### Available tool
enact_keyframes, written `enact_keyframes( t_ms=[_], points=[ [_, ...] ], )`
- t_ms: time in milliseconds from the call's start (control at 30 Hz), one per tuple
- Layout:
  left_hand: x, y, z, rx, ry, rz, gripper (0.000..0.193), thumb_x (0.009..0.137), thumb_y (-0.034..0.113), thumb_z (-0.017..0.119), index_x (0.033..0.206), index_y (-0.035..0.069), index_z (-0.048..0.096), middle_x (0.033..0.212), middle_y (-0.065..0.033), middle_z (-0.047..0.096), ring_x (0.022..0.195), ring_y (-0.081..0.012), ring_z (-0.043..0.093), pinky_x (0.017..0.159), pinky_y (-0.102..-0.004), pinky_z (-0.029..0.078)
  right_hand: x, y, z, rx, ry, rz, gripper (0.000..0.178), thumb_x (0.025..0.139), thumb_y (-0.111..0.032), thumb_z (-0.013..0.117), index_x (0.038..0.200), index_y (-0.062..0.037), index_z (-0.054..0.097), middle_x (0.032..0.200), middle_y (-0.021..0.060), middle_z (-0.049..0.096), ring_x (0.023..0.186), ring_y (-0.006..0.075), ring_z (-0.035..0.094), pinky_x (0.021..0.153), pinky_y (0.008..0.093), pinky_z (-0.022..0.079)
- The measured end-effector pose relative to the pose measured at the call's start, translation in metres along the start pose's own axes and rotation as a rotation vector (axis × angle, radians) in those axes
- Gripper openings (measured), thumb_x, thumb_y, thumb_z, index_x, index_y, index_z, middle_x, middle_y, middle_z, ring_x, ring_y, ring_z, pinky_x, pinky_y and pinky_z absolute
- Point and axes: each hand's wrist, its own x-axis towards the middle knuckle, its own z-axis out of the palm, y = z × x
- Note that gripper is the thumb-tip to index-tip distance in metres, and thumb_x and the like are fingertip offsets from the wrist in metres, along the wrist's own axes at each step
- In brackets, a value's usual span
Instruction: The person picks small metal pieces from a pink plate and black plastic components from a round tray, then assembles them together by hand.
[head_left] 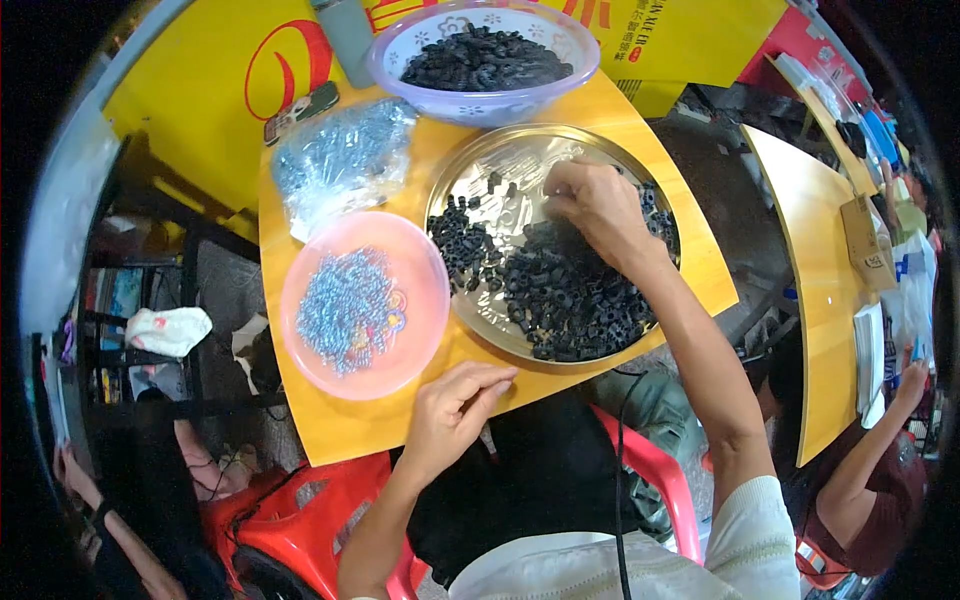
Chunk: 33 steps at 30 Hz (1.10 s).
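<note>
A round metal tray (pixel 476 314) on the wooden table holds many small black plastic parts (pixel 575 315), piled at the front and right, with a smaller heap on the left. Over the tray's far half is my right hand (pixel 600 205), its fingers curled together just above the parts; what they hold is hidden. My left hand (pixel 455 415) rests by the table's near edge, thumb and forefinger pressed together; I cannot make out anything between them. Left of the tray stands a pink bowl (pixel 425 270) with small shiny blue-silver pieces (pixel 345 305) and a few coloured rings.
Behind the tray, a purple-rimmed bowl (pixel 485 106) is heaped with black parts. A clear plastic bag (pixel 345 160) of bluish pieces lies beyond the pink bowl, near a dark phone-like object (pixel 302 113). Another wooden table (pixel 815 300) and people are at the right; a red chair (pixel 310 520) stands lower left.
</note>
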Motion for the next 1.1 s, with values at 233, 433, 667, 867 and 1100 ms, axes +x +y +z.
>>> enact_keyframes(
  t_ms=[233, 433, 667, 867, 1100],
  points=[
    [-0.003, -0.002, 0.0, 0.048, -0.015, 0.019, 0.015, 0.083, 0.0, 0.06, 0.097, -0.001, 0.066, 0.085, -0.012, 0.065, 0.076, -0.0202, 0.064, 0.066, -0.0285, 0.048, -0.048, -0.043, -0.023, 1.165, -0.188, 0.248, 0.019, 0.084, -0.005, 0.065, 0.102, 0.0025, 0.062, 0.09, 0.006, 0.065, 0.077, 0.0108, 0.063, 0.068, 0.0216, 0.053],
    [-0.003, 0.002, 0.003, 0.042, -0.011, 0.006, 0.014, 0.084, 0.002, 0.06, 0.097, -0.001, 0.066, 0.085, -0.0108, 0.065, 0.076, -0.0182, 0.063, 0.066, -0.0276, 0.048, -0.1, -0.07, -0.039, 1.417, -0.264, 0.225, 0.029, 0.084, -0.003, 0.063, 0.113, -0.0011, 0.059, 0.099, 0.0093, 0.065, 0.084, 0.0118, 0.063, 0.075, 0.0238, 0.052],
    [-0.006, 0.006, 0.004, 0.059, -0.007, -0.01, 0.013, 0.086, 0.004, 0.059, 0.097, -0.001, 0.066, 0.087, -0.0099, 0.065, 0.078, -0.016, 0.062, 0.069, -0.0263, 0.048, -0.133, -0.083, -0.049, 1.446, -0.285, 0.187, 0.021, 0.085, -0.002, 0.062, 0.106, 0.0016, 0.061, 0.094, 0.0081, 0.065, 0.084, 0.0151, 0.066, 0.076, 0.0248, 0.054],
    [-0.014, 0.013, -0.001, 0.029, -0.018, -0.037, 0.013, 0.086, 0.004, 0.06, 0.097, 0.0, 0.066, 0.088, -0.0103, 0.066, 0.079, -0.0162, 0.063, 0.069, -0.0268, 0.048, -0.146, -0.092, -0.042, 1.494, -0.231, 0.138, 0.026, 0.086, -0.003, 0.062, 0.111, 0.0009, 0.056, 0.093, 0.0027, 0.062, 0.086, 0.0087, 0.061, 0.077, 0.0226, 0.052],
    [-0.022, 0.038, -0.035, 0.343, 0.234, 0.02, 0.013, 0.085, 0.003, 0.061, 0.096, -0.001, 0.067, 0.085, -0.0078, 0.067, 0.077, -0.0142, 0.063, 0.07, -0.0259, 0.049, -0.151, -0.083, -0.016, 1.331, -0.247, 0.142, 0.027, 0.086, -0.007, 0.063, 0.112, -0.0024, 0.061, 0.093, 0.0, 0.062, 0.075, 0.0044, 0.056, 0.07, 0.0197, 0.049]
  ],
)
